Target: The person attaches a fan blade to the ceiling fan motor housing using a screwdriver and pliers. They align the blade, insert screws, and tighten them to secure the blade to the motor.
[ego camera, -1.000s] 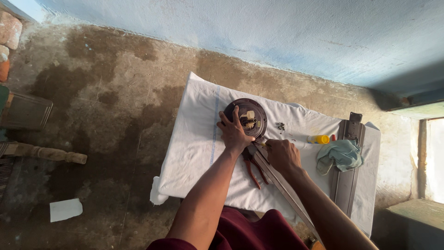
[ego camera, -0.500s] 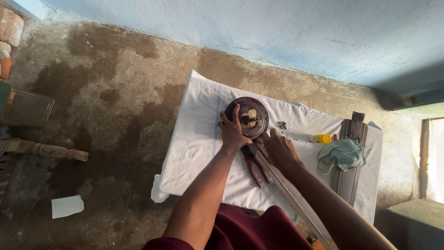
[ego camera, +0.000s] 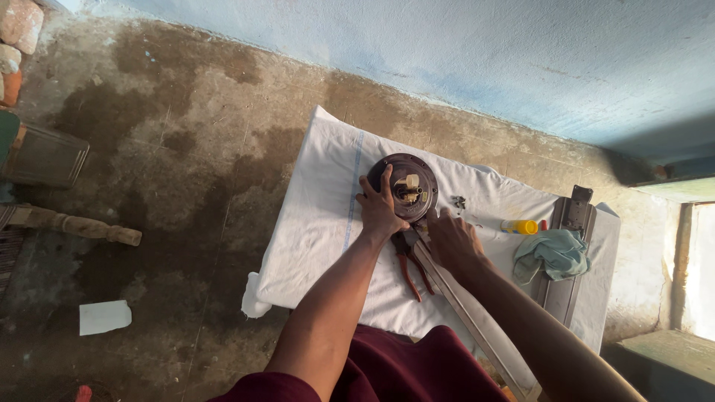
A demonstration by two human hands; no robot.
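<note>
A round dark-brown motor housing point(ego camera: 402, 187) lies on a white cloth point(ego camera: 320, 223) spread over the floor. My left hand point(ego camera: 380, 210) rests on its near-left rim, fingers spread over the top. My right hand point(ego camera: 451, 240) presses down just right of the housing, on a long grey blade point(ego camera: 477, 320) that runs back toward me. Red-handled pliers point(ego camera: 410, 262) lie on the cloth between my two wrists. What the right fingers grip is hidden.
A yellow bottle point(ego camera: 520, 226), a teal rag point(ego camera: 555, 254) and another grey blade point(ego camera: 567, 283) lie at the right of the cloth. Small screws point(ego camera: 459, 202) sit beside the housing. A wooden leg point(ego camera: 74, 225), metal box point(ego camera: 43, 156) and paper scrap point(ego camera: 104, 316) lie left.
My right hand has moved up from the blade toward the housing's right edge. My left hand stays on the housing rim.
</note>
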